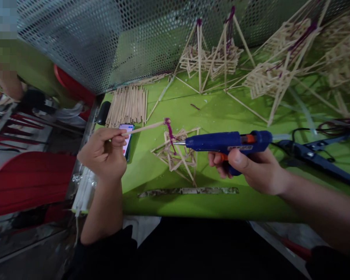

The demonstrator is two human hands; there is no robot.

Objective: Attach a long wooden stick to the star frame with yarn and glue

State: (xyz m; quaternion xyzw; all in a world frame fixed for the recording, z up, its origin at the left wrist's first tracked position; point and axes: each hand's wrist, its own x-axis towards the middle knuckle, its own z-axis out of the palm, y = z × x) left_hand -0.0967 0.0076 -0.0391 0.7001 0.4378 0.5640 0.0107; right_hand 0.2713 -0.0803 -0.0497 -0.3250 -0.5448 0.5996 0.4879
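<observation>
My left hand pinches the near end of a thin wooden stick whose far end carries a knot of purple thread. That thread hangs down into a small stick structure lying on the green table. My right hand grips a blue hot glue gun with an orange trigger, and its metal nozzle points left at the structure, close to the purple thread.
A pile of loose sticks and a phone lie at the table's left. Finished stick pyramids stand at the back against a perforated metal screen. Blue-handled scissors and cables lie right. A stained strip lies near the front edge.
</observation>
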